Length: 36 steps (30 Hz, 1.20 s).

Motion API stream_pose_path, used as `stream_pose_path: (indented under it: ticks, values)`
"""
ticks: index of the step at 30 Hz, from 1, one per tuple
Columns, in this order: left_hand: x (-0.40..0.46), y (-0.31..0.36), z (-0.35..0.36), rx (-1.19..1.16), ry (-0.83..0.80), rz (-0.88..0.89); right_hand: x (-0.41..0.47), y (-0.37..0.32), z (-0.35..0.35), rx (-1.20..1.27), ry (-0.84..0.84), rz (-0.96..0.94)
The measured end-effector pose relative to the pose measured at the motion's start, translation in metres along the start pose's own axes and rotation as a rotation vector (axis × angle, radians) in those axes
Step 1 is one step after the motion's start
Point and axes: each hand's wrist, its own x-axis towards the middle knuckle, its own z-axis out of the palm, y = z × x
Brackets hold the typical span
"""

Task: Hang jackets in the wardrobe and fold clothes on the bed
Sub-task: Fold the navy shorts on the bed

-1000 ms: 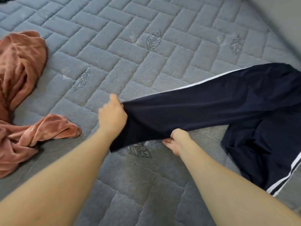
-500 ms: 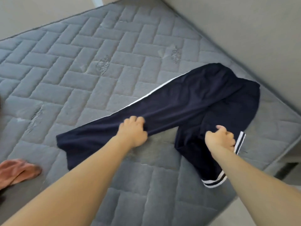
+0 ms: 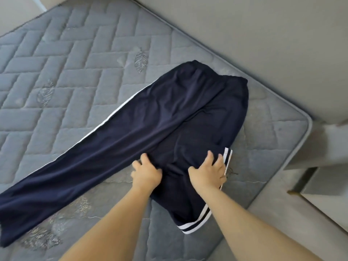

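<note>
A pair of navy track pants (image 3: 169, 113) with white side stripes lies on the grey quilted mattress (image 3: 75, 72). Its waistband points toward the wall. One leg stretches flat to the lower left. The other leg (image 3: 188, 208) is shorter in view and ends near the mattress's front edge in a white-banded hem. My left hand (image 3: 146, 174) grips the fabric where the two legs meet, fingers curled into it. My right hand (image 3: 208, 171) rests on the nearer leg with its fingers spread, beside the white stripe.
A pale wall (image 3: 263, 44) runs along the far side of the bed. The mattress corner (image 3: 307, 121) is at the right, with floor and a pale piece of furniture (image 3: 323, 185) beyond it.
Both hands have moved along the pants to where the legs meet. The right hand has opened out onto the nearer leg. The view has swung right, and the orange garment is out of view.
</note>
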Motion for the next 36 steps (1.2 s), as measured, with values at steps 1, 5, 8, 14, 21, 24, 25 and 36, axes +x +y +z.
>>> stream_pose_path:
  ticks: [1, 5, 8, 14, 21, 24, 25, 36]
  values:
    - [-0.002, -0.002, 0.0, -0.003, 0.026, -0.037, 0.008, 0.001, -0.005, 0.069, -0.016, 0.102]
    - [-0.008, 0.003, -0.005, 0.336, 0.251, 0.279, 0.039, 0.023, -0.026, 0.136, 0.005, 0.21]
    - [-0.008, 0.028, -0.001, 0.051, -0.066, 0.28, 0.043, 0.025, -0.03, 0.404, -0.022, 0.269]
    - [-0.005, 0.044, 0.016, -0.003, -0.231, 0.117, 0.039, 0.026, -0.032, 0.804, -0.129, 0.256]
    - [-0.018, 0.013, -0.017, -0.291, -0.158, 0.031, 0.01, 0.03, -0.038, 0.96, -0.391, 0.101]
    - [-0.036, -0.011, -0.041, -0.579, -0.127, 0.064, -0.017, 0.024, -0.036, 0.932, -0.479, 0.004]
    - [-0.043, -0.022, -0.051, -0.62, -0.105, 0.064, -0.03, 0.021, -0.034, 0.941, -0.502, -0.014]
    - [-0.124, -0.232, -0.139, -0.564, -0.064, 0.062, -0.227, -0.026, 0.041, 0.694, -1.233, -0.143]
